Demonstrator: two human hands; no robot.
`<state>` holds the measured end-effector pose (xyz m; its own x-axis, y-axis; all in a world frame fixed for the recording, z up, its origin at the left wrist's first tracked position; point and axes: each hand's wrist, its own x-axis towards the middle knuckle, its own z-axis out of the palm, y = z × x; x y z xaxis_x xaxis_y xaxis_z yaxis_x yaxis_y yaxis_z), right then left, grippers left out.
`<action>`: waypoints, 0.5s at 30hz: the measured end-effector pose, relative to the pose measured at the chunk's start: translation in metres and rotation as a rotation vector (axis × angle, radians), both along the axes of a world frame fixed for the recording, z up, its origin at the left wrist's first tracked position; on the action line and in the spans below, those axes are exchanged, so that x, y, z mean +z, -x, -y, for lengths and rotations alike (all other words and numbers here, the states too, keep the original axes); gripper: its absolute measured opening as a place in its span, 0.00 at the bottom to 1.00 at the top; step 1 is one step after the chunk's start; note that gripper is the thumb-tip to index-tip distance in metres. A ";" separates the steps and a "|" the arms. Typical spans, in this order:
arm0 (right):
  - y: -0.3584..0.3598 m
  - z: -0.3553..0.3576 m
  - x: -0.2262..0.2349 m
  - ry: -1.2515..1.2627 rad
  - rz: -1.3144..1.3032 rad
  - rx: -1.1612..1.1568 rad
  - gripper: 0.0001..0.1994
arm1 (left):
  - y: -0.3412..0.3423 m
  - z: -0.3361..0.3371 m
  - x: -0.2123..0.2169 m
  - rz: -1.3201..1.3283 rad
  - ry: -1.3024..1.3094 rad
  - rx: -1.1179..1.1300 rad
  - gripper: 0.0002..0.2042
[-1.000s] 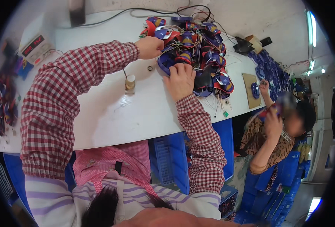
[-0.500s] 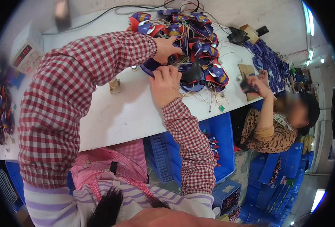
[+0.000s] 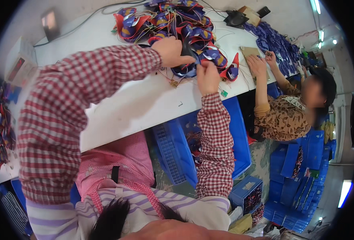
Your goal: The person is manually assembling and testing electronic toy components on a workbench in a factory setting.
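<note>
A heap of red, blue and yellow shaped parts with thin wires (image 3: 173, 22) lies at the far side of the white table (image 3: 137, 104). My left hand (image 3: 171, 51) is closed around a dark blue part (image 3: 187, 60) at the heap's near edge. My right hand (image 3: 207, 76) pinches the same cluster from below, fingers closed on a blue piece. Both sleeves are red-and-white checked.
A co-worker sits at the right, hands (image 3: 261, 64) on a brown board at the table edge. Blue crates (image 3: 209, 148) stand under the table, more blue boxes (image 3: 301, 172) are stacked at right. A black device (image 3: 235, 18) and a small display unit (image 3: 19, 66) sit on the table.
Both my hands have drawn toward the near edge of the heap and closed on a blue part. The view has tilted, showing more of the crates under the table.
</note>
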<state>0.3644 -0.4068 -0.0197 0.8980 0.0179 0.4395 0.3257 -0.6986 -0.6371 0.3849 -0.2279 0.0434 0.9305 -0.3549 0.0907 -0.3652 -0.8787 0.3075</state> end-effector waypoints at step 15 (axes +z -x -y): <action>-0.008 0.016 -0.015 -0.230 -0.520 -0.116 0.16 | 0.029 0.052 -0.025 -0.021 0.054 0.418 0.33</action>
